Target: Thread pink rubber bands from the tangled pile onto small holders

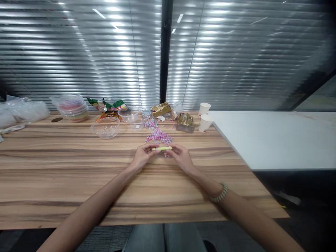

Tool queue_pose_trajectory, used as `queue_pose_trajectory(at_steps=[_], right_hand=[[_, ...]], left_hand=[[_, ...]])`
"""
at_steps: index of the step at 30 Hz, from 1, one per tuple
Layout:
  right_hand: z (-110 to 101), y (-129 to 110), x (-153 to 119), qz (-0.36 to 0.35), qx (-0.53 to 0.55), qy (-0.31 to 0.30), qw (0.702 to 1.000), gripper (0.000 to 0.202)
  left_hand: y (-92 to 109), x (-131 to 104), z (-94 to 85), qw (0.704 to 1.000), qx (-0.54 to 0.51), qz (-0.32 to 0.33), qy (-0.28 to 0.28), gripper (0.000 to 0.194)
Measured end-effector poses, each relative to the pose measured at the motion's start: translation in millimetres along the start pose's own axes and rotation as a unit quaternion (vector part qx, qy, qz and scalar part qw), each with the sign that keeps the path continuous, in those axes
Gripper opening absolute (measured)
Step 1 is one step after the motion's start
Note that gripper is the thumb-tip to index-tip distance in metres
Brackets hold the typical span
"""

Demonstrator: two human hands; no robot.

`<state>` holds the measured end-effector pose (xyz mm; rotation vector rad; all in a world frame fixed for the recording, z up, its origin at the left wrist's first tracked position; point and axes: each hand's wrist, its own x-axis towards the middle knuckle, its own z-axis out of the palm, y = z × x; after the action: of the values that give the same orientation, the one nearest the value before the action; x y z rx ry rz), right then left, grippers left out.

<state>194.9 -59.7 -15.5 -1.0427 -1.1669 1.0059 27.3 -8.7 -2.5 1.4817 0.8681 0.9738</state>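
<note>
A short yellow stick point(163, 148), thicker at its right end, is held level between my two hands just above the table. My left hand point(143, 154) pinches its left end between thumb and fingers, where a small purple bit shows. My right hand point(181, 156) grips the right end, thumb below and fingers above. Right behind the stick lies a loose pile of small pink, purple and pale blue rubber bands point(159, 136). A smaller heap of the same bands point(150, 123) spreads farther back. A few bands seem to lie under the stick, too small to make out clearly.
Clear plastic bowls point(106, 128) and a clear lid point(136, 125) stand back left, near stacked containers point(70, 108) and green snack packets point(110, 105). Gold packaging point(185, 122) and two paper cups point(205, 123) stand back right. A white table point(278, 140) adjoins on the right.
</note>
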Motion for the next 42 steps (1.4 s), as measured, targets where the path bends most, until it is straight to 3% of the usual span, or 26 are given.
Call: queue_pose_trajectory(at_steps=[6, 16, 24, 29, 35, 42], right_hand=[[1, -1, -2, 0.003, 0.02, -0.045, 0.999, 0.032], [-2, -7, -3, -0.018, -0.049, -0.102, 0.993, 0.028], [-6, -4, -2, -0.051, -0.116, -0.109, 0.986, 0.027], [-7, -7, -2, -0.065, -0.142, -0.123, 0.98, 0.026], [-4, -6, -1, -0.049, -0.104, -0.074, 0.991, 0.027], [-6, -1, -1, -0.066, -0.12, -0.101, 0.985, 0.026]], left_hand=[[-2, -1, 0.0, 0.999, 0.03, 0.026, 0.009, 0.032], [-6, 1, -4.7, 0.986, 0.107, 0.126, -0.008, 0.023], [7, -1, -8.4, 0.978, 0.152, 0.142, -0.031, 0.018], [6, 0, -9.3, 0.977, 0.145, 0.146, -0.051, 0.019], [-1, -1, -4.7, 0.981, 0.107, 0.159, -0.044, 0.032], [4, -3, -6.6, 0.973, 0.163, 0.157, -0.049, 0.024]])
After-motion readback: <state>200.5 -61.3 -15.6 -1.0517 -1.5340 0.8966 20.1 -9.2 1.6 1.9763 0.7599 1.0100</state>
